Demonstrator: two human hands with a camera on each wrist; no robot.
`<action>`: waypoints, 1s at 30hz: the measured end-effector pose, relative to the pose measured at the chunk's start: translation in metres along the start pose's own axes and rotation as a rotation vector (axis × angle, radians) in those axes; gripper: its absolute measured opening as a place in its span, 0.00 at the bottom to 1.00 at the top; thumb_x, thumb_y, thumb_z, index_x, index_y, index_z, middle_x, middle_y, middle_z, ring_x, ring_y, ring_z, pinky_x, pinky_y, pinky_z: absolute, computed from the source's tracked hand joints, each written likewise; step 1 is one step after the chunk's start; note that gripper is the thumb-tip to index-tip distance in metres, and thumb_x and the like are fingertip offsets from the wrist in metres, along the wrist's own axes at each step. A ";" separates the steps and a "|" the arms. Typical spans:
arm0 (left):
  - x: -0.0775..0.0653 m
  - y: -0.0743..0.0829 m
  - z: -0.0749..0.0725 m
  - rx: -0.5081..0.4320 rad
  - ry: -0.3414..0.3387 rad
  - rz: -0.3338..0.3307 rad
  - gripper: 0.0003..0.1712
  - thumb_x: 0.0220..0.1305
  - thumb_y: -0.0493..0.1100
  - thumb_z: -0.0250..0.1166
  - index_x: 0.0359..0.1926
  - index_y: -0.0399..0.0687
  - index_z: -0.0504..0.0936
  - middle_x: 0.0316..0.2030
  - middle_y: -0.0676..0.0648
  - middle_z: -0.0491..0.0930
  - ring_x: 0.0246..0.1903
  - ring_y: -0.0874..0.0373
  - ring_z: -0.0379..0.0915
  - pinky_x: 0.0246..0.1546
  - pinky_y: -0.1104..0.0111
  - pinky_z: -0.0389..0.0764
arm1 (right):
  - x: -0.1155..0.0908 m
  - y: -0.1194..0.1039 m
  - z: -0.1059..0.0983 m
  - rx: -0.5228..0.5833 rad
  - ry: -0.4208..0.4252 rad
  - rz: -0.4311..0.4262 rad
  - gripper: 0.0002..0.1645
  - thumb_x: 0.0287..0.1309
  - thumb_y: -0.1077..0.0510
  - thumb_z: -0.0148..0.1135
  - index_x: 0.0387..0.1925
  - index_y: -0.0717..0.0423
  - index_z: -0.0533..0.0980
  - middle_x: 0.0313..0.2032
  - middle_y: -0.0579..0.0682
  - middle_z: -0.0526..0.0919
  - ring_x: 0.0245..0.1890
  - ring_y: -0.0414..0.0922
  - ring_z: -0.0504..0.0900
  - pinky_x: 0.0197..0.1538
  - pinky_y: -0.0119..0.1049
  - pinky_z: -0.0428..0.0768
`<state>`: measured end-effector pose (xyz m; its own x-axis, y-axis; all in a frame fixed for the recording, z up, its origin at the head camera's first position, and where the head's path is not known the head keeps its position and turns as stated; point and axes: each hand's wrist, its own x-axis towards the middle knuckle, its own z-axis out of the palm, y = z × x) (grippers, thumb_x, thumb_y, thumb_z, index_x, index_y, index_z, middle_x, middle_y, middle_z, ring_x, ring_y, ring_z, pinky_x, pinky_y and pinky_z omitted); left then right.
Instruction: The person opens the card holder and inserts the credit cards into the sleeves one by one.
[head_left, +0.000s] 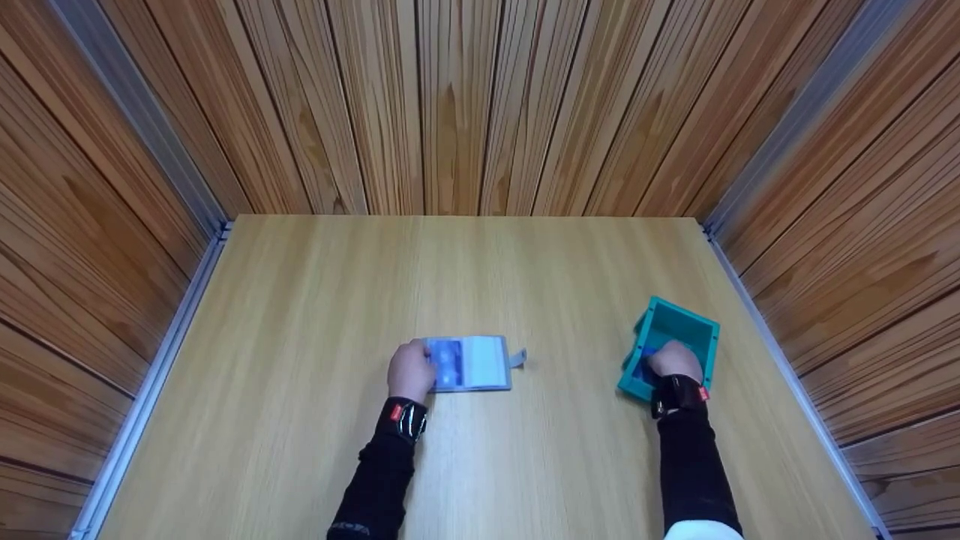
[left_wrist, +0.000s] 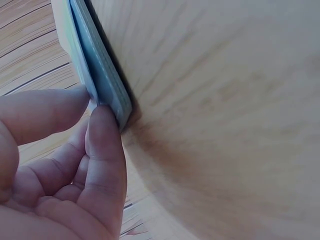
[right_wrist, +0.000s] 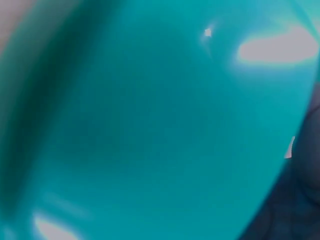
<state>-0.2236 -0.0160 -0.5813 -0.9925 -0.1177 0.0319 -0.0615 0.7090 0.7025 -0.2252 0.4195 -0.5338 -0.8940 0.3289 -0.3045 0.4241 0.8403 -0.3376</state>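
A small blue card holder lies spread on the table, with clear sleeves and a strap sticking out to its right. At its left edge is my left hand; in the left wrist view the thumb and forefinger pinch a thin sleeve at the corner. My right hand reaches down into a teal bin. Something blue shows beside it in there, and the right fingers are hidden. Mostly the bin's teal wall fills the right wrist view.
The wooden table carries the bin at the right and the card holder near the middle. Wood-panelled walls stand at the back and both sides, with metal rails along the table's side edges.
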 end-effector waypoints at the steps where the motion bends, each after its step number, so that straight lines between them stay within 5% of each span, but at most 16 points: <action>1: 0.000 0.000 0.000 -0.001 0.001 0.002 0.09 0.52 0.30 0.68 0.36 0.33 0.82 0.34 0.38 0.82 0.38 0.41 0.79 0.42 0.51 0.76 | 0.000 0.000 0.000 0.002 -0.005 0.006 0.08 0.54 0.60 0.53 0.23 0.58 0.70 0.30 0.58 0.73 0.33 0.54 0.72 0.37 0.46 0.71; 12: -0.001 -0.001 0.000 0.015 0.024 0.033 0.08 0.49 0.29 0.68 0.33 0.34 0.82 0.31 0.38 0.82 0.36 0.40 0.79 0.39 0.51 0.77 | -0.004 -0.006 -0.006 0.017 0.021 0.020 0.14 0.60 0.57 0.51 0.20 0.57 0.68 0.26 0.57 0.74 0.32 0.55 0.75 0.35 0.45 0.70; 21: -0.001 -0.001 0.000 0.010 0.007 0.023 0.08 0.50 0.28 0.66 0.35 0.33 0.82 0.32 0.39 0.82 0.36 0.42 0.79 0.40 0.51 0.78 | 0.000 -0.004 -0.002 0.047 0.047 0.015 0.09 0.55 0.63 0.50 0.21 0.57 0.67 0.24 0.56 0.73 0.29 0.53 0.74 0.31 0.42 0.69; 26: 0.000 -0.001 0.000 0.007 0.005 0.017 0.08 0.51 0.28 0.65 0.35 0.33 0.82 0.33 0.39 0.82 0.36 0.42 0.79 0.40 0.51 0.78 | 0.000 -0.005 -0.002 0.071 0.046 0.020 0.05 0.56 0.63 0.50 0.28 0.63 0.69 0.27 0.58 0.73 0.31 0.55 0.75 0.34 0.45 0.71; 30: 0.001 0.000 0.000 0.000 0.007 0.014 0.08 0.51 0.27 0.64 0.35 0.33 0.83 0.32 0.39 0.83 0.36 0.42 0.79 0.39 0.51 0.78 | -0.001 -0.005 -0.002 0.086 0.050 0.014 0.13 0.56 0.65 0.49 0.39 0.73 0.69 0.32 0.63 0.73 0.36 0.59 0.74 0.40 0.49 0.73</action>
<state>-0.2245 -0.0161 -0.5819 -0.9925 -0.1128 0.0468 -0.0476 0.7104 0.7022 -0.2266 0.4158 -0.5303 -0.8933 0.3630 -0.2652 0.4451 0.7965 -0.4092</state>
